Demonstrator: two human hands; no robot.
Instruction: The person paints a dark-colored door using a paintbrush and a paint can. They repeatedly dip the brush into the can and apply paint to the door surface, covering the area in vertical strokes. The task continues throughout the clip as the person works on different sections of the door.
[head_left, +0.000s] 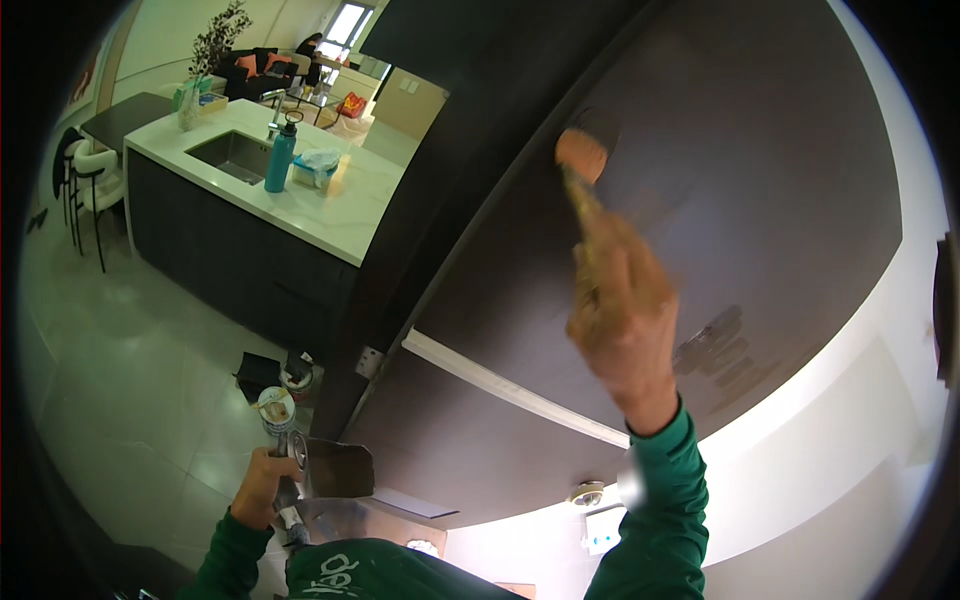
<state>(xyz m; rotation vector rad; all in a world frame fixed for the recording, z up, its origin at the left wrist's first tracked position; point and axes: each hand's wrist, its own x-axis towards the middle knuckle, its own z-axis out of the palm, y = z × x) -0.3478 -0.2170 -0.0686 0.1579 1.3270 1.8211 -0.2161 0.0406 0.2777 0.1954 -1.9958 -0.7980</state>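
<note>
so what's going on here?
A person's right hand holds what looks like a flat brush up at a dark panel; contact is hard to confirm. Streaky darker marks show on the panel, right of that hand. The left hand seems to grip a dark object I can't identify. Cans stand on the floor.

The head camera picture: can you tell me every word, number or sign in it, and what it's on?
Green shirt: white letters, tilted; I won't copy them out.
White tub on the floor: any label too small to read.
Blue-and-white pack on the counter: too small to read.
Red bag far back: too small and blurred for any words.
Tool in the right hand: none that I can see.
</note>
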